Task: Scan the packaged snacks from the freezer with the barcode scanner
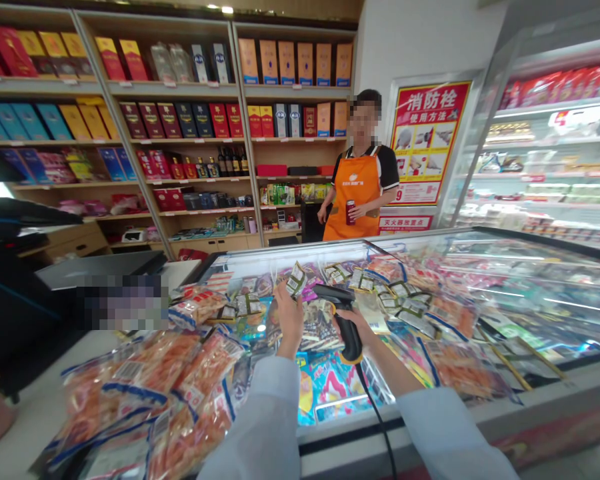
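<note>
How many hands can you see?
4. The left hand holds a snack packet, the right hand grips a barcode scanner; the aproned worker has one hand on a can, another hand beside the apron.

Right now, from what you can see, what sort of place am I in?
Most likely a small grocery and liquor shop: boxed liquor fills the wall shelves, a glass-topped freezer holds packaged snacks, and your right hand grips a barcode scanner, facing an aproned worker.
</note>
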A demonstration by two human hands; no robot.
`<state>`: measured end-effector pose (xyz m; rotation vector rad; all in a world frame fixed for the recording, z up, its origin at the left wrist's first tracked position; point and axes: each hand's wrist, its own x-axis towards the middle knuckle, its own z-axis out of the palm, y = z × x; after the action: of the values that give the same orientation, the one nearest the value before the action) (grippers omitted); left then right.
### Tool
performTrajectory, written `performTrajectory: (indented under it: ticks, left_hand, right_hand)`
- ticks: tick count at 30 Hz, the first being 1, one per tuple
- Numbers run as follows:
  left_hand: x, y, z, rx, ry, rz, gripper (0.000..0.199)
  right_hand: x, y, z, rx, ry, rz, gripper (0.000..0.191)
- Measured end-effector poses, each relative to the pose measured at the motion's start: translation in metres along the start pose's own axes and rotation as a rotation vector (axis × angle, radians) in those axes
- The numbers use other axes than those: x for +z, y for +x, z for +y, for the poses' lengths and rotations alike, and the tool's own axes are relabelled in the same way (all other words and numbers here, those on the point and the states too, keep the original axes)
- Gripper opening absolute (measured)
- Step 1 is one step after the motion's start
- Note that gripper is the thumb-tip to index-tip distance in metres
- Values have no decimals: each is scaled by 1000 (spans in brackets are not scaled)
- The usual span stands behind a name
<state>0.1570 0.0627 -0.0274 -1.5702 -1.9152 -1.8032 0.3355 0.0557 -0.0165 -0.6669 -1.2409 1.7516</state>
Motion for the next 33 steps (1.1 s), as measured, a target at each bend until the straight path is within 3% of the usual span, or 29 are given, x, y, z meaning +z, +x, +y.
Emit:
performTrajectory:
  ticks: [10, 14, 19, 24, 29, 33]
  left_hand:
    - [-4, 0, 8, -61, -25, -34, 51]
    - [-23, 12, 20, -72, -75, 80, 53]
    - [-81, 44, 43, -3, -89, 256, 55]
    - [-159, 64, 56, 66, -17, 315, 60]
    - [-231, 52, 33, 93, 83, 345, 68]
    - [-275, 32, -1, -13, 256, 361, 71]
  right_hand:
    - [-8, 3, -2, -42, 46, 59, 35]
    - [-2, -3, -15, -74, 43, 119, 31]
    - [24, -8, -35, -109, 36, 71, 28]
    - [79, -6, -42, -124, 55, -11, 29]
    - [133, 3, -14, -45, 52, -136, 33]
    - [154, 14, 28, 11, 113, -177, 33]
